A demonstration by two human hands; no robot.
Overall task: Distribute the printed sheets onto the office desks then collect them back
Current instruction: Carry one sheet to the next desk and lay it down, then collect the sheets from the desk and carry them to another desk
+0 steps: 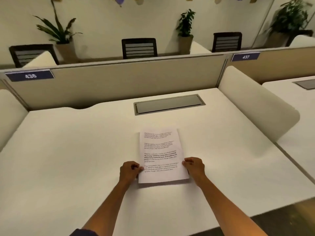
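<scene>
White and bare, the worktop [68, 159] spreads out in front of me, a cubicle desk seen from above through the camera on my head. One printed sheet [162, 155] lies flat near the middle of it, its long side running away from me, with four short blocks of black text, one partly in bold. The words are too blurred to read.

My left hand [130, 171] pinches the sheet's left edge near the bottom, fingers curled and thumb on the paper. My right hand [194, 166] grasps the right edge at about the same height, fingers curled around it. Both forearms reach in from the bottom of the view, and a dark sleeve [83, 233] shows at the lower left.

Beyond the sheet, well apart from it, a grey rectangular cable hatch [168, 103] is set into the worktop. Behind that stands a beige partition [119, 82] with a blue number plate [30, 75] at its left end reading 436. A second blue plate [245, 57] further right reads 437. A rounded white side divider [255, 106] separates my worktop from the next one on the right.

Over the partition I see three dark chair backs [139, 48] and potted plants [185, 29] against a pale wall.
</scene>
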